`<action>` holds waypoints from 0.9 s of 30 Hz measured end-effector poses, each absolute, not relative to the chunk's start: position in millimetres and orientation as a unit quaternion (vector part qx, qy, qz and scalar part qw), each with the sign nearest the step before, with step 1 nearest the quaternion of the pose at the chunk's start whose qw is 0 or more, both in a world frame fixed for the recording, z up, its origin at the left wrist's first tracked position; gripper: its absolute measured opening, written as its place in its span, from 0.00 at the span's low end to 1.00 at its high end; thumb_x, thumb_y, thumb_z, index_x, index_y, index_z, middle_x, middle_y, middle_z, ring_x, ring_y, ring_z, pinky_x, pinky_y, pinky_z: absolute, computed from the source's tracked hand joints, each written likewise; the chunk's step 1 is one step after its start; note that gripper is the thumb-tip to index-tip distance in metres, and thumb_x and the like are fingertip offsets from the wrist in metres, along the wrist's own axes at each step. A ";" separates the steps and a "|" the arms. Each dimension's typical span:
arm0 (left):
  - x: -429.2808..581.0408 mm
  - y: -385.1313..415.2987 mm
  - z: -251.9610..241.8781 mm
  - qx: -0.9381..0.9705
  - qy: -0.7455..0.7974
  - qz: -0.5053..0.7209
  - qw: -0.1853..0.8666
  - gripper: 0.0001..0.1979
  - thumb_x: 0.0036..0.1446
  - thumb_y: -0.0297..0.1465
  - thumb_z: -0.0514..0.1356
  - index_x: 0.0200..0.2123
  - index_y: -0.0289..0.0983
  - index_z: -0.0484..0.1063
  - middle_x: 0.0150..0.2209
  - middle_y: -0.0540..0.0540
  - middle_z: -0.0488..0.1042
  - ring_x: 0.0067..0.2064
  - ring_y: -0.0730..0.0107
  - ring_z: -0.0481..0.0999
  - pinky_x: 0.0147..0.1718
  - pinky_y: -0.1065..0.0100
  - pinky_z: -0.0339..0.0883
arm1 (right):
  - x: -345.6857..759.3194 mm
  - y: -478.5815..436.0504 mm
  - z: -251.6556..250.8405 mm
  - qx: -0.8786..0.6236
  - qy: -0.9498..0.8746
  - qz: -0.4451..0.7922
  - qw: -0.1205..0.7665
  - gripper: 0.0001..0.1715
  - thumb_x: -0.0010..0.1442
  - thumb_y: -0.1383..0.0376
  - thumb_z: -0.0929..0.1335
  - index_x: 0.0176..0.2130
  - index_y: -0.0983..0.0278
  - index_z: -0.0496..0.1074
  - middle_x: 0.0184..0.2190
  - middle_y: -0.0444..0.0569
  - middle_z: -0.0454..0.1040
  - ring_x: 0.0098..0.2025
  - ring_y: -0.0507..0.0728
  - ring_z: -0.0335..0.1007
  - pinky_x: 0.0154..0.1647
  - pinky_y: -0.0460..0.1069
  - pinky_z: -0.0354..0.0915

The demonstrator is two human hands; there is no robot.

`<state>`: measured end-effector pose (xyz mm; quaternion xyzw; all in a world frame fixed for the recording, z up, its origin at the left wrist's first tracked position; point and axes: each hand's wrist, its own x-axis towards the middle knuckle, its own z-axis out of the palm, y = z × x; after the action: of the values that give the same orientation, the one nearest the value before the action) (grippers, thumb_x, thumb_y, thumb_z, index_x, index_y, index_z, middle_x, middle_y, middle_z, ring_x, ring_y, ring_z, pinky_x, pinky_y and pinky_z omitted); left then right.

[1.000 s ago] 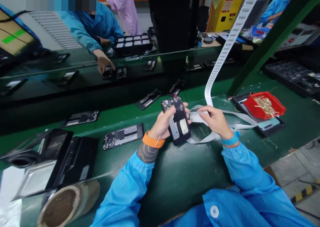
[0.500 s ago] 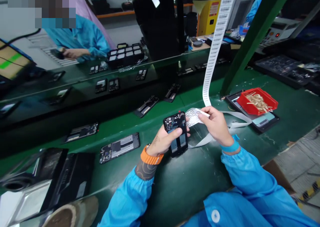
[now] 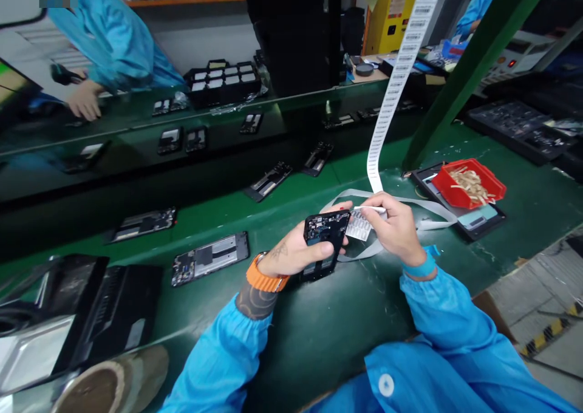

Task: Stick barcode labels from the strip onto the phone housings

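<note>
The label sheet [image 3: 359,228] looks papery (tabletop [image 3: 332,340] glossy).

A red bin [image 3: 443,185] is framing beige strips [image 3: 471,185] above the dark green workbench [image 3: 328,322]. A white label strip [image 3: 394,91] is displaying black barcodes; a white label sheet [image 3: 359,227], dark print. An orange watchband [image 3: 266,277] is contrasting with a black phone chassis [image 3: 340,226] and blue sleeves [image 3: 214,352].

You can make out barcodes [image 3: 413,37] on the hanging label strip [image 3: 395,90], dark print [image 3: 359,226] on the sheet [image 3: 359,232] in your right grip [image 3: 394,228] and a notice [image 3: 398,2] on the yellow cabinet [image 3: 383,31], but none of their text is legible.
</note>
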<state>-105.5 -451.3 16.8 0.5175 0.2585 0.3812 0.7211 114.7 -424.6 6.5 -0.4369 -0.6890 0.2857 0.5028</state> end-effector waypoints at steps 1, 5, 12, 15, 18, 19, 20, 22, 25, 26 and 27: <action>-106.1 -451.9 16.0 0.512 0.248 0.374 0.732 0.37 0.54 0.46 0.70 0.63 0.37 0.70 0.45 0.36 0.80 0.43 0.52 0.81 0.45 0.56 0.76 | 115.0 -424.5 6.2 -0.436 -0.692 0.279 0.504 0.07 0.64 0.64 0.69 0.32 0.61 0.73 0.30 0.45 0.75 0.33 0.55 0.72 0.35 0.51 0.67; -108.1 -455.4 11.2 0.492 0.217 0.350 0.767 0.38 0.55 0.49 0.68 0.65 0.37 0.67 0.44 0.35 0.80 0.39 0.53 0.83 0.42 0.55 0.77 | 116.5 -424.6 6.9 -0.407 -0.716 0.248 0.511 0.09 0.64 0.65 0.69 0.30 0.61 0.71 0.29 0.44 0.74 0.32 0.55 0.70 0.34 0.50 0.66; -107.7 -454.4 14.4 0.585 0.243 0.356 0.688 0.41 0.60 0.48 0.65 0.70 0.38 0.58 0.47 0.37 0.79 0.45 0.54 0.80 0.44 0.59 0.74 | 117.6 -427.6 15.6 -0.389 -0.732 0.258 0.496 0.04 0.62 0.67 0.70 0.40 0.61 0.73 0.37 0.47 0.75 0.39 0.57 0.73 0.41 0.52 0.69; -105.7 -452.1 19.5 0.637 0.262 0.344 0.638 0.41 0.60 0.48 0.65 0.71 0.38 0.57 0.49 0.37 0.78 0.47 0.56 0.79 0.44 0.62 0.73 | 117.9 -428.8 20.0 -0.404 -0.745 0.224 0.481 0.04 0.62 0.69 0.69 0.39 0.61 0.73 0.35 0.47 0.75 0.39 0.57 0.72 0.41 0.53 0.69; -102.7 -453.5 22.5 0.635 0.266 0.336 0.643 0.40 0.59 0.49 0.65 0.69 0.39 0.61 0.56 0.36 0.75 0.48 0.57 0.79 0.42 0.64 0.73 | 117.5 -428.2 21.4 -0.411 -0.770 0.149 0.464 0.06 0.63 0.71 0.68 0.36 0.61 0.72 0.33 0.47 0.75 0.38 0.58 0.72 0.41 0.53 0.68; -101.5 -454.9 22.3 0.620 0.272 0.335 0.655 0.39 0.58 0.50 0.65 0.68 0.39 0.62 0.55 0.36 0.75 0.47 0.57 0.79 0.42 0.65 0.73 | 117.2 -427.5 20.7 -0.407 -0.780 0.121 0.460 0.07 0.63 0.72 0.67 0.35 0.61 0.72 0.33 0.48 0.76 0.39 0.58 0.72 0.42 0.54 0.68; -100.2 -456.6 21.6 0.595 0.282 0.335 0.674 0.40 0.57 0.51 0.66 0.67 0.39 0.64 0.54 0.36 0.76 0.45 0.58 0.80 0.41 0.65 0.74 | 117.0 -426.5 19.3 -0.402 -0.789 0.095 0.455 0.07 0.64 0.72 0.67 0.35 0.61 0.72 0.33 0.48 0.76 0.39 0.59 0.72 0.42 0.55 0.68; -97.2 -459.3 18.6 0.516 0.309 0.338 0.724 0.43 0.53 0.55 0.67 0.65 0.38 0.65 0.46 0.37 0.79 0.39 0.59 0.81 0.38 0.63 0.75 | 116.7 -424.0 15.4 -0.394 -0.806 0.055 0.438 0.08 0.65 0.72 0.66 0.34 0.61 0.72 0.34 0.50 0.77 0.40 0.60 0.71 0.43 0.56 0.67; -91.5 -458.2 13.6 0.345 0.341 0.340 0.806 0.49 0.45 0.65 0.64 0.60 0.36 0.69 0.39 0.37 0.80 0.34 0.55 0.82 0.34 0.58 0.76 | 116.9 -421.3 10.6 -0.396 -0.812 0.047 0.426 0.08 0.65 0.70 0.66 0.34 0.61 0.71 0.36 0.51 0.76 0.41 0.61 0.69 0.45 0.58 0.65; -89.3 -456.3 12.7 0.288 0.345 0.343 0.825 0.50 0.45 0.68 0.60 0.59 0.36 0.70 0.38 0.37 0.80 0.34 0.53 0.82 0.34 0.56 0.77 | 116.6 -421.3 9.8 -0.402 -0.801 0.060 0.439 0.07 0.64 0.70 0.66 0.33 0.61 0.71 0.36 0.51 0.76 0.42 0.62 0.69 0.46 0.59 0.65; -87.1 -453.9 12.3 0.238 0.348 0.349 0.837 0.49 0.47 0.69 0.56 0.57 0.36 0.71 0.38 0.36 0.80 0.34 0.53 0.82 0.35 0.53 0.77 | 115.7 -422.0 9.5 -0.409 -0.781 0.083 0.464 0.07 0.64 0.69 0.67 0.33 0.61 0.70 0.36 0.51 0.75 0.42 0.61 0.69 0.47 0.59 0.65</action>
<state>-87.1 -453.9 12.3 0.2384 0.3482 0.3487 0.8369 115.7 -422.0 9.5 -0.4092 -0.7814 0.0833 0.4636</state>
